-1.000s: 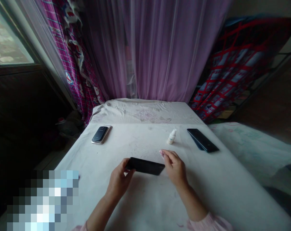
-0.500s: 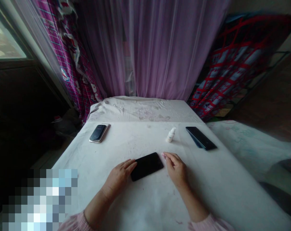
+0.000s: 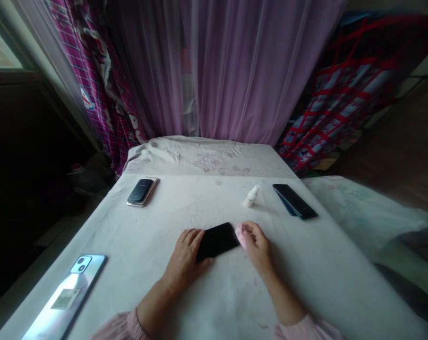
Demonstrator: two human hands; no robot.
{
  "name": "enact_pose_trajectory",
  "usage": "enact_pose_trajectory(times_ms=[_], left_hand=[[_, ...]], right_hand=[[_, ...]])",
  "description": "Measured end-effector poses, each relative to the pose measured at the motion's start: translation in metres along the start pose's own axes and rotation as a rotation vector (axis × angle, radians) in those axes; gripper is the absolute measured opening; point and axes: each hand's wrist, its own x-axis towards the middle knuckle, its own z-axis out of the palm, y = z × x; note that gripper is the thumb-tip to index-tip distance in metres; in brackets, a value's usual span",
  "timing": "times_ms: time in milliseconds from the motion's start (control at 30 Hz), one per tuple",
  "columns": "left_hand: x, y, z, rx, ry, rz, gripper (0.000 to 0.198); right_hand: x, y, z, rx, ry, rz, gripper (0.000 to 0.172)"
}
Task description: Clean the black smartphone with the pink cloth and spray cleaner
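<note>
A black smartphone [image 3: 217, 242] lies on the white cloth in front of me, its dark screen facing up. My left hand [image 3: 187, 255] grips its left end, with the fingers at the far corner and the thumb along the near edge. At the phone's right end, my right hand [image 3: 258, 245] pinches a small pink cloth [image 3: 240, 235], which is at the phone's edge. Behind that hand a small white spray bottle [image 3: 251, 196] stands upright.
Two stacked phones [image 3: 141, 191] lie at the back left, and two overlapping dark phones [image 3: 296, 202] at the right. A shiny blue phone [image 3: 70, 290] rests camera-side up at the front left. Purple curtains [image 3: 242, 71] hang behind the covered table [image 3: 185, 198].
My left thumb has come round to the phone's near edge, and that hand now grips its end. More of the pink cloth shows in my right hand, against the phone's right end.
</note>
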Motion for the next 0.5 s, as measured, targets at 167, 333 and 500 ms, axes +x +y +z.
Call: enact_pose_trajectory(times_ms=[167,333,500], left_hand=[[-0.0006,0.0052,-0.0044,-0.008,0.066,-0.041,0.062],[-0.0022,0.0060,-0.0046,-0.005,0.050,-0.039,0.064],[-0.0014,0.0050,-0.0068,-0.008,0.041,-0.024,0.062]], right_hand=[[-0.0079,-0.0116,0.0043,0.052,-0.096,0.016,0.027],[-0.0089,-0.0086,0.0078,-0.008,-0.077,-0.072,0.023],[-0.0054,-0.0058,0.0009,-0.319,-0.082,-0.381,0.023]])
